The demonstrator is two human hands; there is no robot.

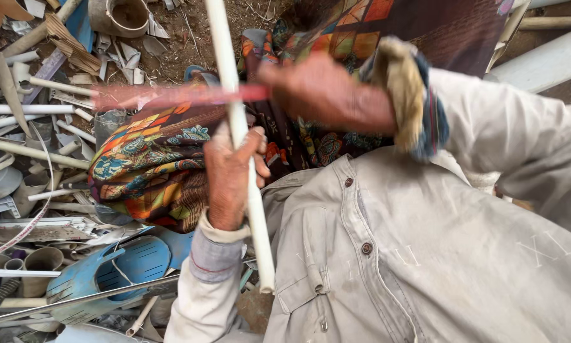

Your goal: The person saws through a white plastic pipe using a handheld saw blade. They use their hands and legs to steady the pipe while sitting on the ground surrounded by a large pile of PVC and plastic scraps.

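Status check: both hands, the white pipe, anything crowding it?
Left hand gripping white pipe upright. Right hand holds blurred red blade across it. Patterned cloth behind; pipe scraps alongside.

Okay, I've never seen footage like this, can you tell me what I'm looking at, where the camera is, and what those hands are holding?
It is one picture from a camera worn on a person's head, looking down at their own hands and shirt. The left hand grips a white pipe held roughly upright. The right hand holds a red tool crosswise against the pipe; it is blurred, so I cannot tell what kind. A patterned cloth covers the lap. On the ground at left lie pipe scraps and a blue plastic piece.
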